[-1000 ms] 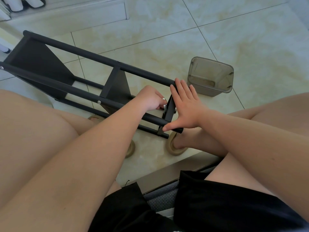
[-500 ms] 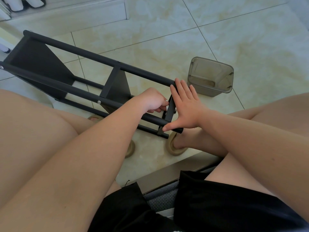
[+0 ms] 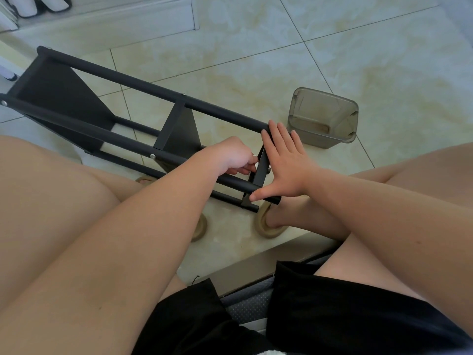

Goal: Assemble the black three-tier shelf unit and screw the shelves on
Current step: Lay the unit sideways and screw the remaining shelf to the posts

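Note:
The black shelf unit (image 3: 107, 80) lies on its side on the tiled floor, its long poles running from far left to near right. Two black shelves, one at the far end (image 3: 58, 98) and one in the middle (image 3: 180, 131), sit between the poles. The nearest shelf (image 3: 261, 167) stands edge-on at the near end. My right hand (image 3: 286, 165) presses flat against that shelf with straight fingers, thumb on the near pole end. My left hand (image 3: 234, 158) is curled just left of the shelf, fingertips pinching something small that I cannot make out. A screw head (image 3: 152, 156) shows on the near pole.
A smoky transparent plastic bin (image 3: 323, 116) stands on the floor just right of the shelf unit. My feet in tan slippers (image 3: 268, 226) rest under the near end. My bare legs frame the view on both sides. A white baseboard step (image 3: 102, 19) runs along the far left.
My left hand has shifted slightly and turned at the shelf's left face, fingers curling closer to it. My right hand and the shelf unit have stayed in place.

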{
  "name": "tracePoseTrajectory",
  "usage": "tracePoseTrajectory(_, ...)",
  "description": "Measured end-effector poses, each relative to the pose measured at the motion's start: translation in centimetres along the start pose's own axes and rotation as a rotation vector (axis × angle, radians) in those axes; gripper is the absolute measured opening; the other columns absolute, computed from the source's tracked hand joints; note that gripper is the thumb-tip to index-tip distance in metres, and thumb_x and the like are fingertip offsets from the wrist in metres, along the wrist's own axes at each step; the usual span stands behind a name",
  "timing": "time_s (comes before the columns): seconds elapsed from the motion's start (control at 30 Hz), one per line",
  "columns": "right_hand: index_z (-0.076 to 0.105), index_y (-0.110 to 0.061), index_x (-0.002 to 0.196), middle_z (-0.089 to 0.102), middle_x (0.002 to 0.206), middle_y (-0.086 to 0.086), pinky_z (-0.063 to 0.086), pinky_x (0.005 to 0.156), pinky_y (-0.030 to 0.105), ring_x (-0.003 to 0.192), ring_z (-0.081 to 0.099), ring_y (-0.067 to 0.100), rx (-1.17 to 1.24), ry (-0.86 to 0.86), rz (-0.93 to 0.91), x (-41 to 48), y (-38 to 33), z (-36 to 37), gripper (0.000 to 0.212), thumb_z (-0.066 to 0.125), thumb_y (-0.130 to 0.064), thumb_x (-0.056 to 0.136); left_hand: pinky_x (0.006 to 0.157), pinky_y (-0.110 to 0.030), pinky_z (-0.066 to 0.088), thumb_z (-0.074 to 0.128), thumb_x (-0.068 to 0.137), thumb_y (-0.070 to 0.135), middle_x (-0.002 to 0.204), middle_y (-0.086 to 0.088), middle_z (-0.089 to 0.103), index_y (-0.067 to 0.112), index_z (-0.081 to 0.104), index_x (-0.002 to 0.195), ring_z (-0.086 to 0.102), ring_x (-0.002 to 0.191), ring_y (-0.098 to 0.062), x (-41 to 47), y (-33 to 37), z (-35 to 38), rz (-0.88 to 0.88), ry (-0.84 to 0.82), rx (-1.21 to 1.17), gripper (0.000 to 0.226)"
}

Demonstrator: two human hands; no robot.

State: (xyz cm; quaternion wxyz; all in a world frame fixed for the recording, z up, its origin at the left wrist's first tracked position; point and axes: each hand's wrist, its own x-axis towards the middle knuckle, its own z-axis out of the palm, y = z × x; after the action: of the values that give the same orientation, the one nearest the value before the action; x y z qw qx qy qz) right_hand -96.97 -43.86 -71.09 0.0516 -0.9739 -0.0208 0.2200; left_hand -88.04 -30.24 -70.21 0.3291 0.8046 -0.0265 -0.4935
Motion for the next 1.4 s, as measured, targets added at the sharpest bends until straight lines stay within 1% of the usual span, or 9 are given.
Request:
tracePoseTrajectory(0.23,-0.018,-0.007,0.157,-0.031,0.163,0.014,-0.019,0.119,0.044,0.15,-0.03,0.029,-0.003,-0.001,-0.004,0.1,0.0,0.1,0.158,0.032,-0.107,0.046,0.083,-0.029,0.051,0.052,0.102,0.02,0.069,0.009,0.071,0.016,0.062,0.087,0.068,0.075,-0.005,0.1,-0.1,-0.2,-0.009,-0.034,0.016,0.018)
tracePoseTrajectory(0.53,-0.018,-0.008,0.157,-0.031,0.163,0.014,-0.021,0.117,0.043,0.15,-0.03,0.029,-0.005,0.004,-0.006,0.0,0.0,0.1,0.158,0.03,-0.108,0.045,0.081,-0.027,0.05,0.046,0.104,0.019,0.077,0.008,0.071,0.011,0.06,0.108,0.067,0.079,-0.005,0.0,0.0,-0.3,-0.015,-0.09,0.052,0.017)
tracePoseTrajectory(0.63,-0.019,-0.008,0.157,-0.031,0.163,0.013,-0.023,0.116,0.041,0.15,-0.03,0.028,0.001,0.008,-0.004,0.0,0.0,0.2,0.158,0.033,-0.107,0.046,0.081,-0.028,0.05,0.045,0.104,0.019,0.077,0.009,0.071,0.011,0.06,0.109,0.067,0.079,-0.005,0.1,-0.1,-0.3,-0.021,-0.1,0.055,0.018)
tracePoseTrajectory(0.8,-0.019,-0.008,0.157,-0.031,0.163,0.013,-0.022,0.116,0.041,0.15,-0.029,0.028,0.0,0.006,-0.001,0.0,0.0,0.1,0.157,0.037,-0.106,0.048,0.072,-0.027,0.049,0.045,0.103,0.018,0.072,0.012,0.072,0.013,0.062,0.111,0.068,0.081,-0.004,0.2,-0.1,-0.4,-0.023,-0.096,0.083,0.02)
tracePoseTrajectory(0.9,-0.019,-0.008,0.157,-0.031,0.163,0.013,-0.022,0.116,0.041,0.15,-0.03,0.028,-0.003,0.006,-0.002,0.0,0.1,0.1,0.156,0.038,-0.106,0.049,0.074,-0.027,0.049,0.045,0.104,0.018,0.079,0.009,0.073,0.012,0.062,0.113,0.067,0.084,-0.006,0.2,-0.1,-0.4,-0.022,-0.106,0.089,0.02)
tracePoseTrajectory(1.0,-0.02,-0.008,0.157,-0.032,0.162,0.013,-0.022,0.116,0.042,0.15,-0.03,0.029,-0.007,0.005,-0.002,0.0,0.1,0.1,0.156,0.036,-0.106,0.049,0.077,-0.028,0.049,0.044,0.104,0.018,0.08,0.009,0.073,0.012,0.061,0.115,0.067,0.086,-0.006,0.2,-0.1,-0.6,-0.015,-0.111,0.104,0.021)
tracePoseTrajectory(1.17,-0.019,-0.009,0.157,-0.032,0.162,0.013,-0.022,0.116,0.041,0.15,-0.03,0.028,0.002,0.004,-0.001,0.0,0.1,0.1,0.156,0.037,-0.106,0.048,0.096,-0.035,0.05,0.044,0.103,0.017,0.08,0.01,0.074,0.014,0.06,0.115,0.068,0.093,-0.01,0.0,-0.2,-0.9,0.011,-0.112,0.173,0.021)
tracePoseTrajectory(1.27,-0.019,-0.009,0.157,-0.032,0.162,0.013,-0.022,0.116,0.041,0.15,-0.03,0.028,-0.006,0.005,-0.003,0.0,0.1,0.1,0.156,0.033,-0.107,0.047,0.093,-0.033,0.049,0.043,0.104,0.016,0.081,0.01,0.073,0.013,0.06,0.116,0.067,0.094,-0.012,-0.1,-0.3,-1.1,0.027,-0.127,0.203,0.021)
tracePoseTrajectory(1.4,-0.02,-0.009,0.157,-0.032,0.162,0.013,-0.023,0.115,0.04,0.15,-0.03,0.028,-0.008,0.005,-0.004,0.1,0.1,0.1,0.155,0.035,-0.106,0.048,0.086,-0.03,0.048,0.043,0.103,0.013,0.082,0.009,0.073,0.012,0.061,0.112,0.066,0.091,-0.011,-0.3,-0.4,-1.2,0.049,-0.136,0.251,0.02)
